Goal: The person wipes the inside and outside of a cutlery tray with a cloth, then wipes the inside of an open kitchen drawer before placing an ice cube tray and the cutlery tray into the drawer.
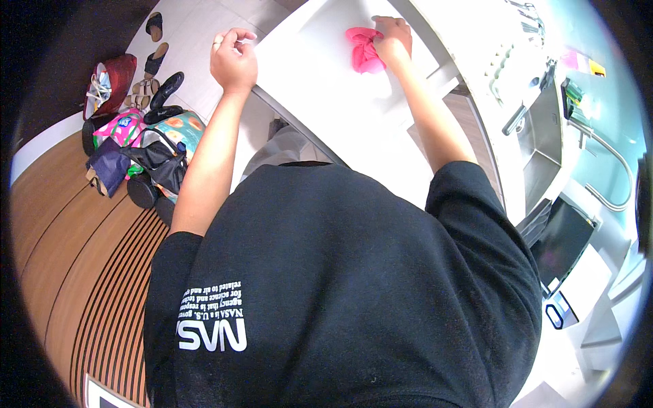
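A bunched pink cloth (368,51) lies on a white, smooth surface (326,66) in front of me. My right hand (395,41) is over the far right part of this surface, its curled fingers gripping one side of the cloth. At the far left corner, my left hand (234,61) is raised beside the surface's edge, fingers loosely curled with a gap to the thumb and nothing seen between them. A ring is on one of its fingers.
A counter with a steel sink (543,143), a curved faucet (625,178) and a dark-handled utensil (514,120) runs along the right. Sandals (171,86) and several bags (158,153) stand on the left, by a wood-slatted front (117,285). A metal-edged frame borders the white surface.
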Demonstrator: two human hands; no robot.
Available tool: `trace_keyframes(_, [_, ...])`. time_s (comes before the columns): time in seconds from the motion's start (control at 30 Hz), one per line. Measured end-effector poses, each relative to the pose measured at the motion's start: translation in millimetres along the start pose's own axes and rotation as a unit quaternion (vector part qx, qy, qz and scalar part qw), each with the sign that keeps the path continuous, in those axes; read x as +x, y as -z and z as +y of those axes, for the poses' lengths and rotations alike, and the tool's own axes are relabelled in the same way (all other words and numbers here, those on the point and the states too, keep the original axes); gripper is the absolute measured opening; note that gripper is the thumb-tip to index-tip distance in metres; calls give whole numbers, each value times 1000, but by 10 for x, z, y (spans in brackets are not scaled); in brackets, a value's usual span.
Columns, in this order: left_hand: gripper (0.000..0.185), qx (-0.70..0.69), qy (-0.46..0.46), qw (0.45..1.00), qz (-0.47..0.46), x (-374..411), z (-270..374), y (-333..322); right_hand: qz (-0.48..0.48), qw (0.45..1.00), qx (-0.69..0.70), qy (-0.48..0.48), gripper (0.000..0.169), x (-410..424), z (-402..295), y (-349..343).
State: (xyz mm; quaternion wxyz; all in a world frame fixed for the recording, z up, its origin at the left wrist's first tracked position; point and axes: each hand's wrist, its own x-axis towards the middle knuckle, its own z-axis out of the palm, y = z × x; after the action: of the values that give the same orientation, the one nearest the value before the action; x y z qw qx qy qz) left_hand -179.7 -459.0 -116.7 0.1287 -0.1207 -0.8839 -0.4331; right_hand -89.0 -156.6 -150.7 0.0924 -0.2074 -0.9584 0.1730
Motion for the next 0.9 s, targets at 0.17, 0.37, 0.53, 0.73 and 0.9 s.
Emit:
trace_keyframes(0.17, [21, -1, 7, 1000, 14, -2, 36, -33, -31, 993, -99, 47, 37, -366, -408, 78])
trace_keyframes(0.37, [22, 33, 11, 999, -18, 23, 153, -14, -78, 994, 5, 80, 43, -338, -394, -633])
trace_keyframes(0.53, [22, 19, 1, 1000, -6, 40, 79, -49, -101, 969, -22, 223, 49, -616, -1021, -826])
trace_keyframes(0.73, [22, 49, -24, 998, -14, 28, 64, -52, -158, 933, 83, 312, 46, -664, -1188, -829])
trace_keyframes(0.9, [20, 46, -27, 998, -31, 62, 61, -55, -280, 876, 34, 392, 41, -556, -844, -543])
